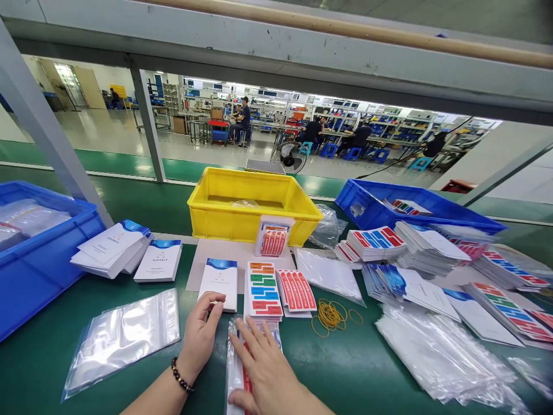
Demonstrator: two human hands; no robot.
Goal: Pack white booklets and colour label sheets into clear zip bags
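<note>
My right hand (263, 369) lies flat with fingers spread on a filled clear bag (235, 372) holding red-and-white sheets, at the near edge of the green table. My left hand (201, 334), with a dark bead bracelet on its wrist, curls its fingers at the lower edge of a white booklet with a blue top (219, 282). Just right of that booklet lie a stack of multicoloured label sheets (263, 290) and a stack of red label sheets (297, 291).
A yellow bin (253, 204) stands at the back centre, blue bins (38, 259) (415, 204) at left and right. Booklet stacks (114, 248), empty clear bags (123, 337) (449, 357), rubber bands (330, 316) and label stacks (375, 239) cover the table. Other people sit far behind.
</note>
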